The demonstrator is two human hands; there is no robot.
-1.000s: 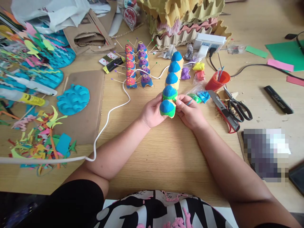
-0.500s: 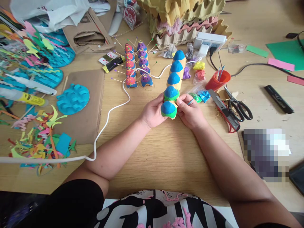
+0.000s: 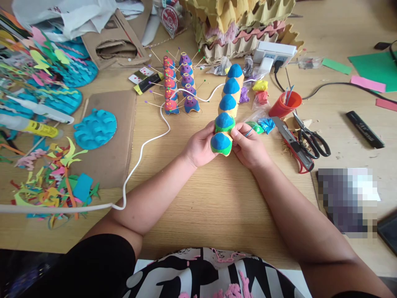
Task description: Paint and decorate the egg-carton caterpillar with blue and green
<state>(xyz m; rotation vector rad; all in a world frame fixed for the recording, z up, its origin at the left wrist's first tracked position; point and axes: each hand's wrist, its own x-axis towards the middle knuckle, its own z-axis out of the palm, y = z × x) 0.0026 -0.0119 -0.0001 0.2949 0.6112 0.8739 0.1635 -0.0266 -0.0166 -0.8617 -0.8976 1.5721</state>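
Between my hands, above the table, is an egg-carton strip (image 3: 228, 103) with several bumps topped in blue clay. Green clay rings the two bumps closest to me; the others show bare yellowish carton below the blue. My left hand (image 3: 203, 145) is closed around the strip's near end from the left. On the right side, my right hand (image 3: 249, 147) is closed by the second bump, with thumb and forefinger at its edge. A thin blue stick (image 3: 248, 133) pokes out from its fingers. Whether those fingers also grip the strip is hard to see.
Two finished-looking carton strips, one red (image 3: 169, 85) and one purple (image 3: 187, 80), bristle with pins. A white cable (image 3: 141, 153) crosses the table. Clay packets (image 3: 266, 125), a red cup (image 3: 285, 104), a box cutter (image 3: 293, 142) and scissors (image 3: 312, 138) lie rightward. Paper scraps (image 3: 58, 182) cover the left.
Both hands stay in nearly the same place. The near end of the strip has shifted very slightly to the right, and its far end has risen slightly in view.
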